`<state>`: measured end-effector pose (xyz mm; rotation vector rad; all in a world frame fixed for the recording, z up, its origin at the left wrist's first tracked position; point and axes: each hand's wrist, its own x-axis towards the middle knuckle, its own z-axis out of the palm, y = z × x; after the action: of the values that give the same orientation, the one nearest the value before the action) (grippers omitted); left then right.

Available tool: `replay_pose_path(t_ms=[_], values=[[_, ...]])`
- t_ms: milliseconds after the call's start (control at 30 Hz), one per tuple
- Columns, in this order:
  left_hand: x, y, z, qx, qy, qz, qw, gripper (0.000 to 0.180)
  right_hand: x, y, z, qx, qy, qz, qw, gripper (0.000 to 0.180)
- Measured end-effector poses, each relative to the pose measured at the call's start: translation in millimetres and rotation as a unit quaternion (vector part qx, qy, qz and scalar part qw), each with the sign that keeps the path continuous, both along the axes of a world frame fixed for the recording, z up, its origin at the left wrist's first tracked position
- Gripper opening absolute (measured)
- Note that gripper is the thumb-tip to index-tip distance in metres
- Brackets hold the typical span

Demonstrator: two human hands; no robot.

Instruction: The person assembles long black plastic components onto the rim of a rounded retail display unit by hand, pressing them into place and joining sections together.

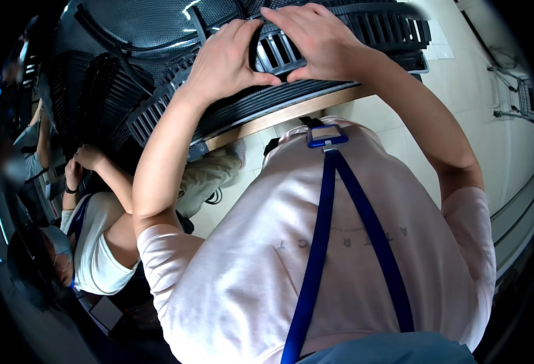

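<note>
My left hand (224,60) and my right hand (315,36) both rest on a black slatted plastic part (279,51) that lies on a wooden-edged table (291,115). The fingers of each hand curl over its ribs, thumbs nearly meeting below. Black mesh panels (145,24) lie just behind it. My pale shirt and a blue lanyard (327,212) with a badge fill the lower view.
More black slatted parts (103,97) are stacked at the left of the table. A seated person in a white top (97,242) works at my left, hands raised. Pale tiled floor (461,79) lies to the right, with a metal frame (516,97) at the far right.
</note>
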<state>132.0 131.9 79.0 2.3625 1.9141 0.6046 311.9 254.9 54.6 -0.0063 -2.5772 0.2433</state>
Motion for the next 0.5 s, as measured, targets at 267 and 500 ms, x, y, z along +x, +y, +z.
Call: replay_pose_path(t_ms=[267,500], values=[[-74.0,-21.1,22.3,-0.339,-0.399,0.01,0.852,0.025,-11.3,-33.6,3.2,0.005,0.019,0.01,1.0,0.102],[-64.3,-21.8,15.3,-0.24,-0.459,0.066,0.853,0.025,-10.5,-31.9,6.4,0.003,-0.022,0.011,1.0,0.101]])
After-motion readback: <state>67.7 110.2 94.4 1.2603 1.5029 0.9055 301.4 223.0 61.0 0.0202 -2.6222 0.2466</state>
